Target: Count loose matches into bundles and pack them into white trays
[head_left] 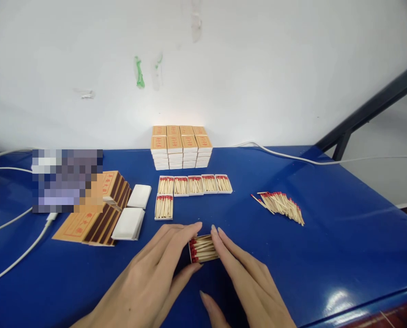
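A small white matchbox tray (203, 249) full of red-headed matches lies in front of me. My left hand (151, 266) grips the tray's left part, fingertips at the far edge and thumb at the near edge. The stretched fingers of my right hand (244, 269) rest against its right end, partly hiding it, while the thumb stands apart. Beyond the hands, several filled trays (194, 184) form a row, with one more filled tray (164, 207) in front of its left end. Loose matches (281, 206) lie in a pile to the right.
Closed matchboxes (182, 146) are stacked against the wall. To the left are white trays turned face down (130, 223) and orange matchbox sleeves (97, 223). White cables (28, 259) cross the blue table (343, 237) at left and back right. A pixelated patch covers something at left.
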Demonstrator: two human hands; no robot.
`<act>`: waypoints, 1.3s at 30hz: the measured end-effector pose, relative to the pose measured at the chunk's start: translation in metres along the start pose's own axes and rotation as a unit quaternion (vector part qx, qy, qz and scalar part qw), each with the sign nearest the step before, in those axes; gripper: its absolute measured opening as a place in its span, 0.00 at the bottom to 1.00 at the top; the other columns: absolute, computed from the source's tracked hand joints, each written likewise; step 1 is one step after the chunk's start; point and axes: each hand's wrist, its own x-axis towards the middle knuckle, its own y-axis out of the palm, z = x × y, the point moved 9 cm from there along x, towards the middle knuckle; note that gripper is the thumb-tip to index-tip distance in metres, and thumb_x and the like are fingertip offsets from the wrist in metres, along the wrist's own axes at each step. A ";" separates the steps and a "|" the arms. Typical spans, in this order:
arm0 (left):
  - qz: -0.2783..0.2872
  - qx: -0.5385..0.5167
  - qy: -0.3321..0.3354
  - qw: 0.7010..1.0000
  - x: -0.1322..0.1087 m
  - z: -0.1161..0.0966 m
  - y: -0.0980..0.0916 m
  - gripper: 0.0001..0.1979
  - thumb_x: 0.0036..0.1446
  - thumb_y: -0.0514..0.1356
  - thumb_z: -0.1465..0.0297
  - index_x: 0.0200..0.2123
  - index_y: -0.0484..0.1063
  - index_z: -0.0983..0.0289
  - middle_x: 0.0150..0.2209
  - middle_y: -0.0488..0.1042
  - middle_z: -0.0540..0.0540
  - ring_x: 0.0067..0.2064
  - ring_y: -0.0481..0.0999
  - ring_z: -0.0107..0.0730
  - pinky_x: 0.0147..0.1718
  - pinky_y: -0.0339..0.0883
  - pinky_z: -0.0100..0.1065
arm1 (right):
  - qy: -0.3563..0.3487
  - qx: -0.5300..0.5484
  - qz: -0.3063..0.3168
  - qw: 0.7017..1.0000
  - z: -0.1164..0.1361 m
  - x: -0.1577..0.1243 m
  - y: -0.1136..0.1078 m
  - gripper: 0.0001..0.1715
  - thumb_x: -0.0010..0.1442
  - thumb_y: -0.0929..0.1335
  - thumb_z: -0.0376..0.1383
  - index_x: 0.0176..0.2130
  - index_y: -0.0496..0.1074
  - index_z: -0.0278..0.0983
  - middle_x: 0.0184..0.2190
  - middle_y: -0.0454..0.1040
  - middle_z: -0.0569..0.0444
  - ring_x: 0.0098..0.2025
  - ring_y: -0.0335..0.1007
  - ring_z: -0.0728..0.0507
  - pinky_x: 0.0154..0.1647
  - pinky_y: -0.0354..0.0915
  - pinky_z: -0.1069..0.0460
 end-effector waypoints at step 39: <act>-0.020 0.082 -0.021 0.996 -0.003 -0.001 -0.005 0.25 0.78 0.57 0.66 0.74 0.60 0.50 0.68 0.75 0.53 0.66 0.80 0.37 0.63 0.78 0.39 | -0.032 0.080 0.043 0.995 -0.016 0.036 0.002 0.35 0.71 0.69 0.29 0.71 0.62 0.50 0.56 0.82 0.55 0.54 0.80 0.44 0.54 0.77 0.46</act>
